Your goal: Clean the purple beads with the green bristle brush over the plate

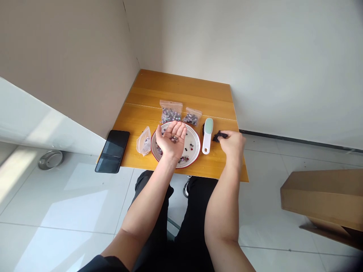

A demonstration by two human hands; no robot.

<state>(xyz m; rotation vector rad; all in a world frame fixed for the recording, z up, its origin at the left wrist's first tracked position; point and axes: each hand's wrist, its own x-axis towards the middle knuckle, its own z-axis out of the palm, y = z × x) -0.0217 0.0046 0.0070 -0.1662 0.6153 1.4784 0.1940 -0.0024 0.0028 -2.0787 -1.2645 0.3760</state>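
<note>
Over the red-rimmed plate [195, 145], my left hand [173, 142] is palm up with its fingers stretched out. A few small beads [174, 139] lie in its palm. More beads [183, 159] in dark and purple tones are scattered on the plate, partly hidden by this hand. At the table's right side, my right hand [233, 144] is closed on a crumpled, soft-looking black thing [219, 135]; its exact kind cannot be made out. Just left of it lies a white-handled paddle-shaped tool [208, 136] with a pale green oval face.
Behind the plate lie a larger bead bag [171, 112] and a smaller one [192, 116]. An opened plastic bag [144, 142] is left of the plate. A phone [112, 151] overhangs the wooden table's [181, 86] left edge. A cardboard box [323, 194] and a metal bowl [50, 160] stand on the floor.
</note>
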